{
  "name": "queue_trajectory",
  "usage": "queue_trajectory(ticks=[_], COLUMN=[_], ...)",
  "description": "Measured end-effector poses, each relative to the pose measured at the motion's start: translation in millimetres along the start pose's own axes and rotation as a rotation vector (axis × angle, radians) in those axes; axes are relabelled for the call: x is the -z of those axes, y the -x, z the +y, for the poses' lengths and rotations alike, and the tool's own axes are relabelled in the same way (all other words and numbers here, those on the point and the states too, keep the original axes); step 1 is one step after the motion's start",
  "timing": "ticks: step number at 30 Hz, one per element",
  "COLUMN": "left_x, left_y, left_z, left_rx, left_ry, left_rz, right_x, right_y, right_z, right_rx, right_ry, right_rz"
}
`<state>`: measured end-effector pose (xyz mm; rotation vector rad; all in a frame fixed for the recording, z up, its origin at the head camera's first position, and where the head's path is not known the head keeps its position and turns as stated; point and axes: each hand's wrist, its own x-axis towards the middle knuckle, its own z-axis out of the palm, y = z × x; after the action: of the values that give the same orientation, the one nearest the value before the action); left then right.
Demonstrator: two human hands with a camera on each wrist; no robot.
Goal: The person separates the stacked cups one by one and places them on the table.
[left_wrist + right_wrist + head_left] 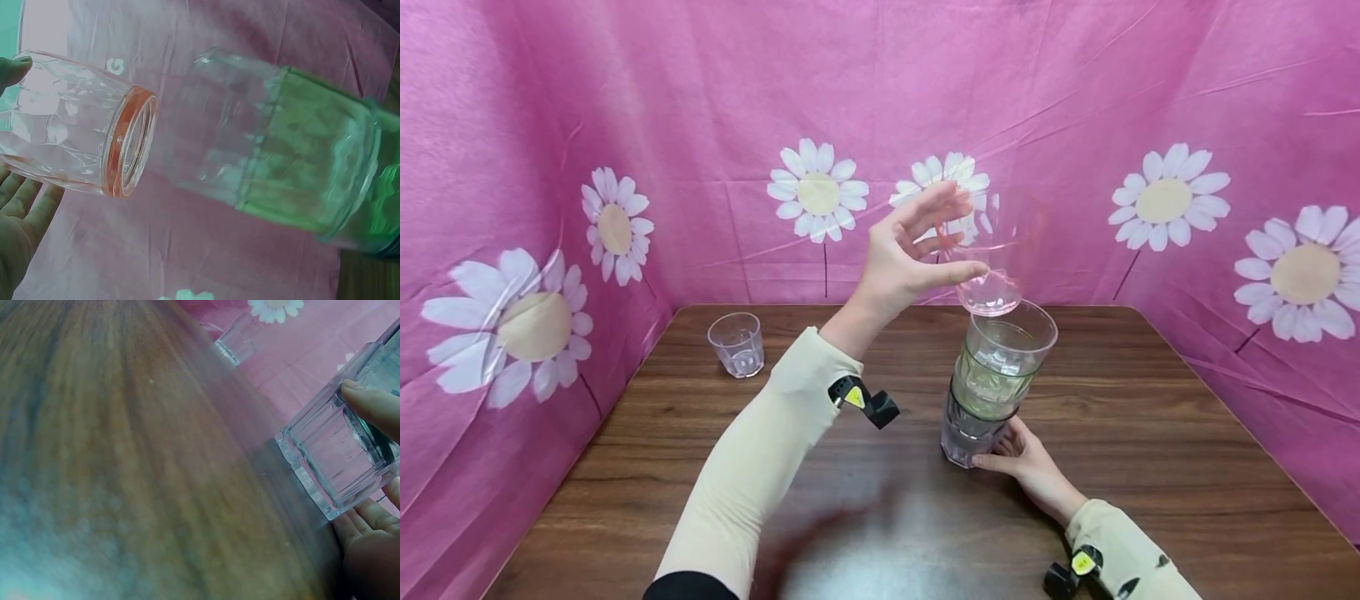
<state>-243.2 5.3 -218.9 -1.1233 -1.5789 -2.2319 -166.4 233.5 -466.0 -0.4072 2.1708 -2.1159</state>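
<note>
A pink-tinted clear cup [991,292] is held up by my left hand [904,254], thumb on one side and fingers on the other. Its base is just above a stack of nested cups [1000,387]; in the left wrist view a gap parts the pink cup [128,140] from the clear top cup [225,125]. The stack has a clear cup on top, a green-tinted one [306,150] below and greyish clear ones at the bottom. Low on the stack, my right hand [1033,471] grips the bottom cup [337,450], thumb in front; part of its fingers is hidden.
A single clear cup [737,346] stands upright toward the back left of the brown wooden table [850,442]. Pink cloth [715,108] with large white daisies surrounds the table at the back and sides.
</note>
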Motion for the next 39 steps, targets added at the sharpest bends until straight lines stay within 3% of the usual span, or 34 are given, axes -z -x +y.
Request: queue_trajectory(ticks=[9, 20, 32, 39], left_x=[28.2, 70.5, 100.2, 115.5], left_y=[3.8, 19.8, 42.2, 56.1], left_z=[-1.4, -24.6, -48.8, -66.8], left_rx=[0.019, 0.075, 0.179, 0.221], left_ry=[-0.096, -0.251, -0.335, -0.323], left_rz=[0.083, 0.177, 0.227, 0.287], right_x=[2, 2, 1, -1], right_y=[-0.6, -2.2, -1.3, -0.3], right_z=[1, 2, 1, 0], right_rx=[0.024, -0.008, 0.000, 0.001], right_ry=[-0.008, 0.011, 0.008, 0.015], right_rz=[-0.006, 0.002, 0.004, 0.004])
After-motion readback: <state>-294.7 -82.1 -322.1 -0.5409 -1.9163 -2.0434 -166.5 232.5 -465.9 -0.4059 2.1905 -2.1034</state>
